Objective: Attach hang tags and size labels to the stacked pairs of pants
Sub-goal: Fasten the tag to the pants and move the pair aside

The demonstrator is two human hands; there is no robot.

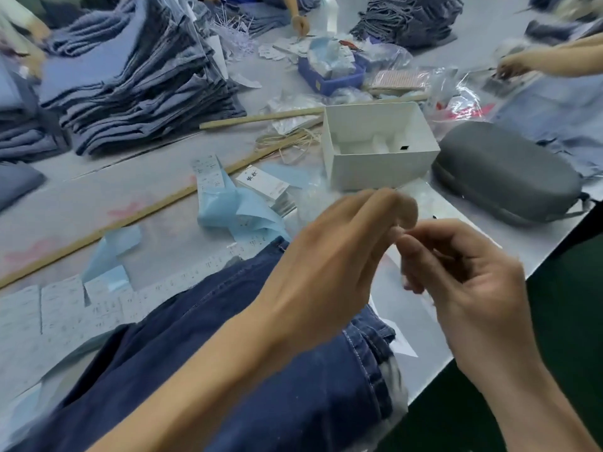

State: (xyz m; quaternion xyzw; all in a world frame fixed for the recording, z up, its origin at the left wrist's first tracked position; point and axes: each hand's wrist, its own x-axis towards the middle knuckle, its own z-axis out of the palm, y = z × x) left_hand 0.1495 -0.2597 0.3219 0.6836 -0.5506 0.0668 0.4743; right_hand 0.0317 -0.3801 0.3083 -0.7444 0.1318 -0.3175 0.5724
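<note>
My left hand (329,256) and right hand (470,272) meet fingertip to fingertip just above the dark jeans (261,370), pinching something too tiny to see, so I should go slowly.

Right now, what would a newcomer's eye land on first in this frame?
First the two hands meeting mid-frame: the left hand and right hand bring their fingertips together above the dark denim pants at the near table edge; what they pinch is too blurred to tell. Next, the tall stack of folded blue pants at upper left. Then the open white box at centre, beside a grey zip case on its right.
</note>
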